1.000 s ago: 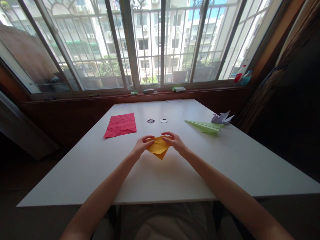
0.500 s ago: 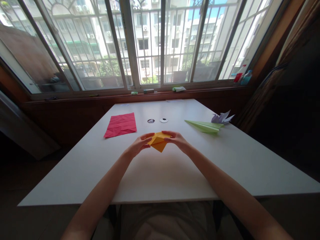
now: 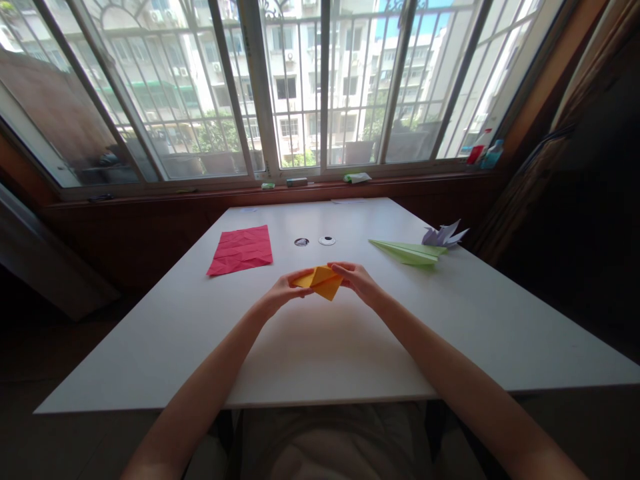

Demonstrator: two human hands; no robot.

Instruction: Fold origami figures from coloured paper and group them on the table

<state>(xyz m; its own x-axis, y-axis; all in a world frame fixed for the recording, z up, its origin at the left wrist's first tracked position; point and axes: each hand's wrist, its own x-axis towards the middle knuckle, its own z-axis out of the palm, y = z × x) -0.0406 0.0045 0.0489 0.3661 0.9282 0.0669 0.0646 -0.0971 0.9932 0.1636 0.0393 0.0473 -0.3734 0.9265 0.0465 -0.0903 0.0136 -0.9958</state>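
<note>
A folded sheet of yellow origami paper (image 3: 326, 283) is held up above the white table (image 3: 330, 353), with one pointed corner hanging down toward me. My left hand (image 3: 286, 288) pinches its left side between thumb and fingers. On the opposite side, my right hand (image 3: 354, 277) grips the upper right edge, thumb on the near face. Both hands partly cover the paper, so its full shape is hidden. Beyond the left hand lies a creased red sheet of paper (image 3: 242, 250).
A light green paper plane (image 3: 407, 253) lies to the right, beside a pale purple folded paper piece (image 3: 445, 235). A round hole (image 3: 301, 242) and a white disc (image 3: 327, 241) are in the tabletop ahead. Bottles (image 3: 493, 155) stand on the sill by the barred window.
The yellow paper has turned between my hands, its hanging corner swinging slightly to the right and up. My left hand's grip has shifted along its edge. Everything else stays put.
</note>
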